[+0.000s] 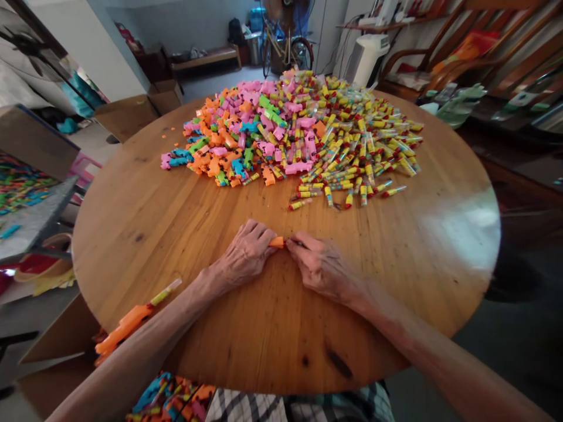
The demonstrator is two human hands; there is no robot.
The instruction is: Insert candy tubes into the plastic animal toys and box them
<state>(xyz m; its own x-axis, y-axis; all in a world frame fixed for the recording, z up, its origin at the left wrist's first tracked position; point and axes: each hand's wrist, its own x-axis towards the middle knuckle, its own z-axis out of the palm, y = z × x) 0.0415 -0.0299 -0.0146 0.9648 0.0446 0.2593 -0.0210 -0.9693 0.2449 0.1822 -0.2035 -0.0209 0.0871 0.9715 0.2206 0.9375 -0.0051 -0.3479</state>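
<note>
Over the middle of the round wooden table (176, 234), my left hand (250, 249) is closed around an orange plastic piece (277, 242), whose end sticks out to the right. My right hand (317, 264) is pinched at that end, on a small dark or red part mostly hidden by the fingers. Beyond both hands lies a heap of pink, orange, blue and green plastic pieces (229, 138). It runs into a pile of clear tubes with yellow labels and red ends (352, 146) on the right.
By my left forearm, an orange piece (127, 328) with a yellow-labelled tube (166, 292) lies at the table edge. Below are an open cardboard box (61, 328) and more assembled coloured pieces (176, 401). A wooden chair (417, 58) stands at the back right.
</note>
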